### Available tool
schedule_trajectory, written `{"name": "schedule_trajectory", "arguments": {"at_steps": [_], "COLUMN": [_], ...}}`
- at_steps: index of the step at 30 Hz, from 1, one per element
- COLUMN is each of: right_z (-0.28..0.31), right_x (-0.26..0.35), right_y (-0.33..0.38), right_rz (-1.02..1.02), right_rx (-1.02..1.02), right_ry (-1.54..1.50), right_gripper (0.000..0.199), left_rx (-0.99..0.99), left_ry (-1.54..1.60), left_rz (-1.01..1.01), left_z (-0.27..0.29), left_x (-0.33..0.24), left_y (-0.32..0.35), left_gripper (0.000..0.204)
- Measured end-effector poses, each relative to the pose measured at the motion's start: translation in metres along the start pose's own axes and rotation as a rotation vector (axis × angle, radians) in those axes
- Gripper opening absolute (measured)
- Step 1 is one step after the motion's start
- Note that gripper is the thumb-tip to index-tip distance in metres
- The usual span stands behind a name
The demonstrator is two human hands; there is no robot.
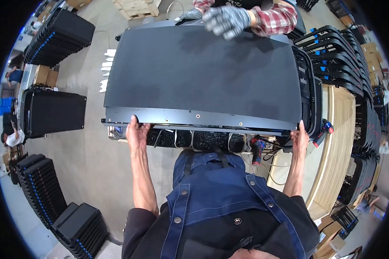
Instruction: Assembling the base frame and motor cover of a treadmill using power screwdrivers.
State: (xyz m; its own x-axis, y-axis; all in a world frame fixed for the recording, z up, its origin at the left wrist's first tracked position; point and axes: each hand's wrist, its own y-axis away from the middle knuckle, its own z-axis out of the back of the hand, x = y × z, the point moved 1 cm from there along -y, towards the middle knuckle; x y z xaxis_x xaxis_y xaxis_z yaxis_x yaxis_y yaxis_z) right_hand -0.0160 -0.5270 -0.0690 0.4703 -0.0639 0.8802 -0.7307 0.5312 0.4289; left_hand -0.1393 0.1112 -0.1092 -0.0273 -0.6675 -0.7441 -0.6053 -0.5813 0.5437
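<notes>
A large flat dark panel (203, 73) with a grey metal strip along its near edge is held level in front of me. My left hand (136, 133) grips the near edge at its left corner. My right hand (300, 139) grips the same edge at the right corner. Across the panel, another person in a red plaid sleeve holds the far edge with grey gloved hands (225, 19). Under the near edge sit trays of dark screws (194, 140).
Stacks of black panels stand at the left (58, 36), (52, 112), lower left (41, 187) and along the right (333, 60). A red power screwdriver (257, 149) hangs under the panel. A pale wooden bench (333, 146) is at the right. People stand far left.
</notes>
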Motion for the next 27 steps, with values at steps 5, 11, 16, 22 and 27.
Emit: {"name": "schedule_trajectory", "arguments": {"at_steps": [5, 11, 16, 22, 27], "right_z": [0.013, 0.006, 0.004, 0.005, 0.009], "right_x": [-0.025, -0.025, -0.030, -0.040, -0.042], "right_y": [0.029, 0.025, 0.026, 0.020, 0.018], "right_rz": [0.113, 0.222, 0.197, 0.224, 0.244], "right_rx": [-0.047, -0.101, -0.100, -0.068, -0.041], "right_ry": [0.238, 0.362, 0.336, 0.308, 0.262], "right_gripper": [0.058, 0.057, 0.053, 0.050, 0.044], "left_rx": [-0.058, -0.008, -0.006, 0.077, 0.158], "left_ry": [-0.179, -0.201, -0.334, -0.550, -0.891], "left_rz": [-0.009, 0.011, 0.003, 0.042, 0.168], "left_z": [0.017, 0.022, 0.029, 0.029, 0.052], "left_x": [-0.011, -0.004, -0.006, -0.017, -0.024], "left_y": [0.002, 0.010, 0.010, 0.011, 0.018], "left_gripper": [0.036, 0.037, 0.036, 0.049, 0.054]}}
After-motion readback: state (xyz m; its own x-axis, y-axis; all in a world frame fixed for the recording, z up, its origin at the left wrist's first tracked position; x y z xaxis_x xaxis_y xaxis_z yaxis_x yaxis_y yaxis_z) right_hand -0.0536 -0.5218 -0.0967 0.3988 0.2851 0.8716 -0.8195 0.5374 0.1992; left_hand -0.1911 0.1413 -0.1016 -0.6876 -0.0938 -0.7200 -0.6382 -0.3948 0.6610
